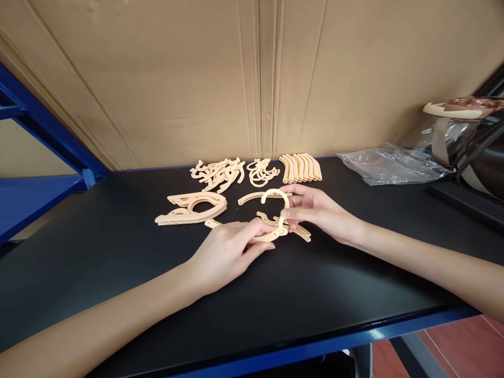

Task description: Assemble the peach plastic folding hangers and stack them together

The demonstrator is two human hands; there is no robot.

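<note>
My left hand (228, 252) pinches a curved cream plastic arm piece (264, 237) just above the black tabletop (118, 252). My right hand (315, 210) pinches a cream plastic hook (275, 194) that stands upright and meets the arm piece between my two hands. Under and beside my fingers lie two more curved cream pieces (301, 232). To the left of my hands a small stack of assembled cream hanger parts (192, 208) rests flat on the table.
Along the back edge lie a pile of small cream parts (218, 173), a pile of hooks (262, 172) and a row of curved arms (301, 167). Crumpled clear plastic (389, 165) sits at the right. Cardboard (236, 79) forms the back wall; blue shelving (43, 184) stands left.
</note>
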